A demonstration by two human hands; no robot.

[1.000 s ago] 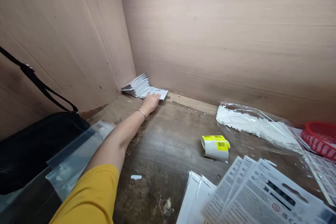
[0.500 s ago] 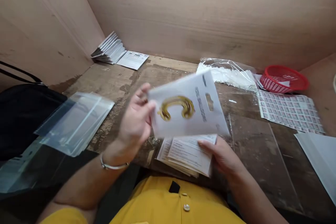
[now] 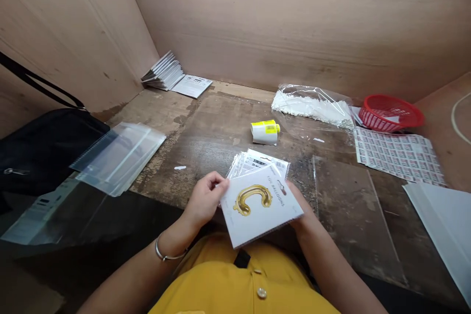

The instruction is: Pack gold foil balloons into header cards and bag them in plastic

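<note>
A white foil balloon card (image 3: pixel 253 228) with a gold letter C and a hang hole lies tilted in front of my body. My left hand (image 3: pixel 204 198) pinches its upper left corner between thumb and fingers. Beneath and beyond it, a stack of printed cards in clear sleeves (image 3: pixel 259 159) shows its far edge. My right hand (image 3: pixel 303 211) is at the right side of the stack, holding it, with most of its fingers hidden behind the balloon card. Past the stack, a white and yellow tube or bottle (image 3: pixel 265 132) lies on the table.
Clear plastic sleeves (image 3: pixel 121 157) lie left, by a black bag (image 3: pixel 47 147). A fanned stack of cards (image 3: pixel 165 72) leans in the far corner. To the right are a bag of white pieces (image 3: pixel 312 108), a red basket (image 3: pixel 392 113), a sticker sheet (image 3: pixel 399 154) and white sheets (image 3: pixel 441 225).
My left hand has brought the balloon card down and toward my body, over the stack. The white and yellow item, hidden behind the card before, now shows. The view has shifted slightly.
</note>
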